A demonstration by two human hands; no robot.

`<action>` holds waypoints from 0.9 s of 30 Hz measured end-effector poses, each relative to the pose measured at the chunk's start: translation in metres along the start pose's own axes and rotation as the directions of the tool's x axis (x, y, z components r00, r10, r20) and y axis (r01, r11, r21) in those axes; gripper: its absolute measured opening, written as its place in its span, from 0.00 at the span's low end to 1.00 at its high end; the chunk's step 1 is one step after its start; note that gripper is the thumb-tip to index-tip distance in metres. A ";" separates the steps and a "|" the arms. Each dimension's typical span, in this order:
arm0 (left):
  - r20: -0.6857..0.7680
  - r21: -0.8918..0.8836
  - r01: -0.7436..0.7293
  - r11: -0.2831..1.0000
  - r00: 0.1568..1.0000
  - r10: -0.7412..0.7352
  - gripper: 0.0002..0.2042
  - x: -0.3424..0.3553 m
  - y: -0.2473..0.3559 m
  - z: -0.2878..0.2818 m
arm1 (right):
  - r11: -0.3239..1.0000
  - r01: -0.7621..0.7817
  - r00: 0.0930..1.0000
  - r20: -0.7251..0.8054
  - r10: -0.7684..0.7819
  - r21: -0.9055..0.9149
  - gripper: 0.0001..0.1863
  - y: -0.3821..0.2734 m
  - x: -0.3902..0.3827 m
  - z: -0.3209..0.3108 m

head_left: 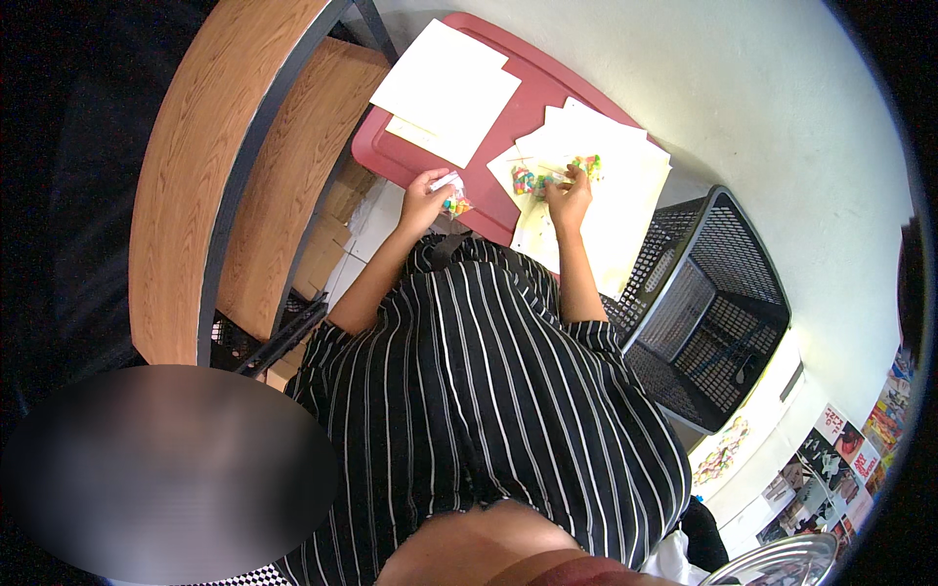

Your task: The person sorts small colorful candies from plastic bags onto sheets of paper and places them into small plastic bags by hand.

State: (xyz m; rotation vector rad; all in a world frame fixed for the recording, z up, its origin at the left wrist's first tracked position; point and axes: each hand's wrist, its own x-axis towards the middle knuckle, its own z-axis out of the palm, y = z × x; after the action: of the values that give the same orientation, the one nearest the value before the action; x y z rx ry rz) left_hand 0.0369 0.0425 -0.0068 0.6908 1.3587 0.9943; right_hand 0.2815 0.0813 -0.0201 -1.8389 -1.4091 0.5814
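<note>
My left hand (423, 203) is closed on a small clear bag (455, 203) of colourful pieces, just over the near edge of a red plastic lid (500, 205). On pale sheets of paper (630, 230) at the right of the lid lie small bags of multicoloured pieces (524, 178). My right hand (570, 203) is closed over these bags, its fingers curled at them; exactly what it grips is partly hidden. Another stack of white paper (439, 76) rests on the lid's back left part.
Curved wooden shelves (176, 195) with dark metal edging stand at my left. A black mesh basket (743, 313) is beside the papers at right, against a pale wall (801, 127). Pictures (821, 459) cover the lower right. Cardboard (324, 254) shows beneath the lid.
</note>
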 end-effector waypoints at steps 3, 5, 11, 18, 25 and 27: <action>0.031 0.243 -0.148 0.959 0.989 0.144 0.17 0.015 -0.031 -0.007 | 0.979 -0.130 0.989 0.087 0.117 0.156 0.19 -0.017 -0.002 -0.009; 0.090 0.466 -0.248 0.849 0.968 0.234 0.17 0.014 -0.028 -0.006 | 0.955 -0.216 0.972 0.139 0.190 0.202 0.18 -0.020 -0.005 -0.015; 0.266 0.819 -0.524 0.235 0.709 0.653 0.15 -0.004 0.015 0.009 | 0.903 -0.166 0.965 0.254 0.066 0.397 0.16 -0.031 -0.011 -0.024; 0.332 0.202 -0.166 0.965 0.939 0.092 0.12 -0.005 0.057 0.042 | 0.903 0.044 0.785 0.544 -0.296 0.427 0.20 -0.098 -0.009 -0.029; 0.285 0.075 -0.020 0.997 0.958 -0.002 0.10 -0.008 0.058 0.037 | 0.863 0.238 0.797 0.418 -0.436 0.446 0.14 -0.106 -0.016 -0.018; 0.254 -0.015 0.053 0.998 0.966 -0.047 0.10 -0.009 0.056 0.035 | 0.860 0.124 0.815 0.444 -0.372 0.494 0.10 -0.106 -0.022 -0.013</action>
State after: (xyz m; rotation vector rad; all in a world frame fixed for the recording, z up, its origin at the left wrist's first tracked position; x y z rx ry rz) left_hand 0.0625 0.0642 0.0507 0.7366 1.1343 0.8479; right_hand 0.2193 0.0701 0.0683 -1.1301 -1.6629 1.2241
